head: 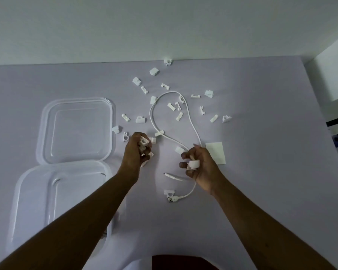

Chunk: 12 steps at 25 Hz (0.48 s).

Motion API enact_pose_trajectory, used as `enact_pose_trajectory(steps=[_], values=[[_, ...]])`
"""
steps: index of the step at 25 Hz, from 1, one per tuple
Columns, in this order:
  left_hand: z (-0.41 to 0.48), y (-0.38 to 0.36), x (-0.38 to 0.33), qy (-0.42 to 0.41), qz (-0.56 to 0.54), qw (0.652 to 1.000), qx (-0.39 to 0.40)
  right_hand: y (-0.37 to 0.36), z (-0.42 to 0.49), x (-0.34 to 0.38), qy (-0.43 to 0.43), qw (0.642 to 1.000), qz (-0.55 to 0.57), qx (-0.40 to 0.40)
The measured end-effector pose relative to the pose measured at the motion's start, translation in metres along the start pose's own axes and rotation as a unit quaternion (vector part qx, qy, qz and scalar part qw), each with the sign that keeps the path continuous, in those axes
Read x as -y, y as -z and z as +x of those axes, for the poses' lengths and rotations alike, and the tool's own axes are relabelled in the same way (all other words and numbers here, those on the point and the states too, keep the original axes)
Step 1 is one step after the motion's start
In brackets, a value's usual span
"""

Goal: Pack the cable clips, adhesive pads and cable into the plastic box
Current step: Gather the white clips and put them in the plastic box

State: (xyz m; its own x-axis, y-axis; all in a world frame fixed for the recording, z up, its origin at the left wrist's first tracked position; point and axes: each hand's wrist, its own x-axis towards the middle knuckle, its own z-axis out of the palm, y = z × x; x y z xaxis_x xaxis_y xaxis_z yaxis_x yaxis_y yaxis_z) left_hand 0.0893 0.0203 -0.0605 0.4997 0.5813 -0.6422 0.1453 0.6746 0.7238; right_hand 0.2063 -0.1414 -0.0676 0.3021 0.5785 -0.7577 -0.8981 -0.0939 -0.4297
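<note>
We close our left hand (pixel 139 149) around several white cable clips (pixel 144 143), and our right hand (pixel 198 164) grips one more, probably to carry many together. The plastic box (pixel 20 191) lies open at left, looking empty. The white cable (pixel 154 117) curls on the table (pixel 261 152), adhesive pads (pixel 216 152) beside it.

The plastic box (pixel 62 201) and its lid (pixel 76 129) are showing clear, glossy plastic that is catching soft highlights along the rims. The tabletop (pixel 261 133) is looking matt and smooth, a pale lilac. The cable clips (pixel 140 119) are looking like hard white plastic with a dull sheen. The cable (pixel 153 117) is wearing a smooth white sheath, its plug (pixel 170 199) glinting like metal. The adhesive pads (pixel 217 152) are lying flat and matt, papery.
</note>
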Motion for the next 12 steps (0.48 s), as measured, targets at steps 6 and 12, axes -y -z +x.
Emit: enact_pose_trajectory(steps=[6,12], values=[[0.028,0.002,-0.014,-0.163,0.387,0.906,-0.055,-0.010,0.019,0.027,0.205,0.892,-0.395,-0.075],[0.048,-0.003,-0.002,-0.261,0.792,0.551,-0.029,-0.010,0.039,0.008,0.289,0.500,-0.809,-0.113]])
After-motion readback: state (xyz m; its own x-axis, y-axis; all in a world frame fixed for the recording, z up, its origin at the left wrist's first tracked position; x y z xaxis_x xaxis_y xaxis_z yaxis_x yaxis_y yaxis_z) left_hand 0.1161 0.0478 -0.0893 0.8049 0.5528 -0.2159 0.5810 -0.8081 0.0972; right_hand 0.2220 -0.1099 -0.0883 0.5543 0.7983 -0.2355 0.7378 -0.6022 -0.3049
